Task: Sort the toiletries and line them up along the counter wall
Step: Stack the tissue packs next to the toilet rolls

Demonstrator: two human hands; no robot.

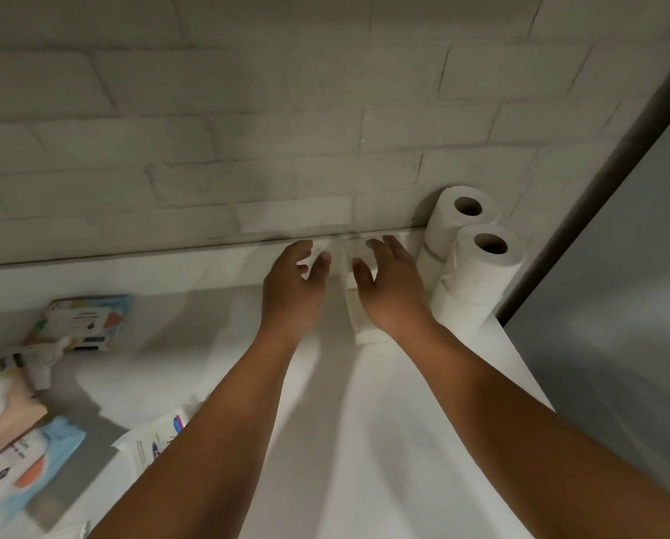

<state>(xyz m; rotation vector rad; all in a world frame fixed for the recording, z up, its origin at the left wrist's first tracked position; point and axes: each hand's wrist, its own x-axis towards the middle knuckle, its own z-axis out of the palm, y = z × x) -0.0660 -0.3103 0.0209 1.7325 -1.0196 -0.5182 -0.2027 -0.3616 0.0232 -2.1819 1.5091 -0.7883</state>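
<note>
left hand (294, 293), grip pinching blurred white pack (317, 254), right hand (393, 293) over second pack (360, 328), grip unclear

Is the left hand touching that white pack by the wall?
Touching. The head view shows the left hand with fingers and thumb curled round the white pack.

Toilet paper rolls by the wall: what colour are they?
The stacked cylindrical toilet paper rolls are plain white; head view.
</note>
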